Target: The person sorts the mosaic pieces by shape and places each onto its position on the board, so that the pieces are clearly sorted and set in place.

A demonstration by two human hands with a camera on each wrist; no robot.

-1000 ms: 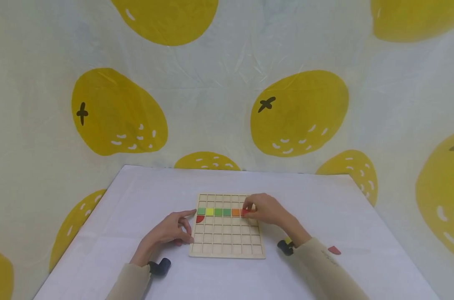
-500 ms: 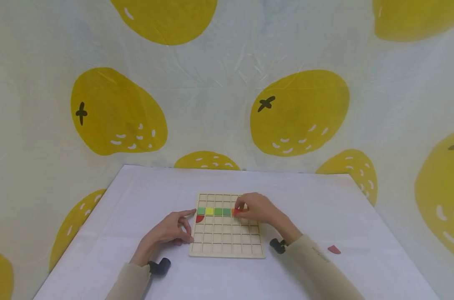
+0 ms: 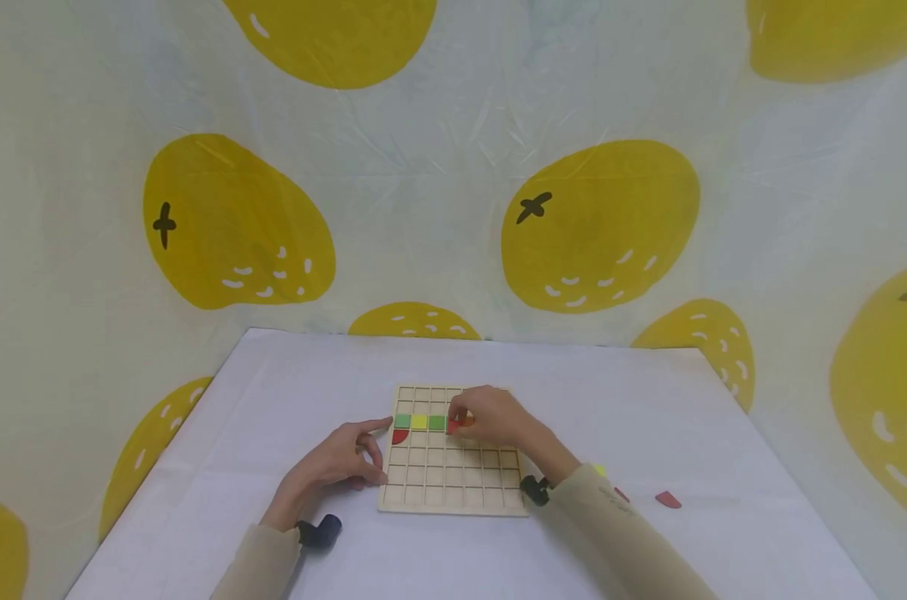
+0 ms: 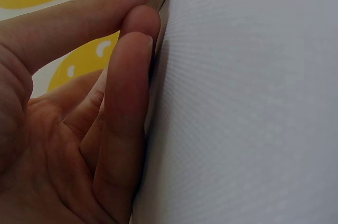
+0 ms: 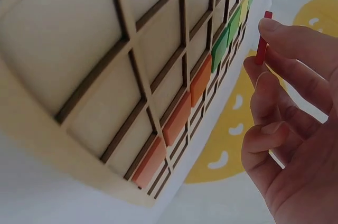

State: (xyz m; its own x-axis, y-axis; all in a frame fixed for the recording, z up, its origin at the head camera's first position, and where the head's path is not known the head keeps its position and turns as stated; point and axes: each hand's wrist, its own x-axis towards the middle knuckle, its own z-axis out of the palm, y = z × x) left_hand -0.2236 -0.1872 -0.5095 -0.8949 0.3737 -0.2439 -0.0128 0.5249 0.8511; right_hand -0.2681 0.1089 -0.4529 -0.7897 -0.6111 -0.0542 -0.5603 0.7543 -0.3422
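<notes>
A wooden grid board (image 3: 416,497) lies on the white table. One row of it holds coloured square tiles, among them a yellow tile (image 3: 419,422), green ones and orange tiles (image 5: 177,118). Below that row's left end lies a red quarter-round piece (image 3: 399,437). My right hand (image 3: 494,417) pinches a red piece (image 5: 262,39) between thumb and fingertips, over the tile row; the right wrist view shows this piece edge-on, raised off the board. At the board's left edge, my left hand (image 3: 338,457) touches with a straight index finger and the thumb, seen close up in the left wrist view.
On the table to the right lies a red rounded piece (image 3: 668,500). Nearer my right sleeve, a second red piece (image 3: 622,495) and a yellow piece (image 3: 599,470) are partly hidden. Behind the table hangs a white cloth with yellow fruit prints (image 3: 600,225).
My right hand has moved left along the tile row with the red piece, from the row's right end to over its middle. The left hand stays in place at the board's edge.
</notes>
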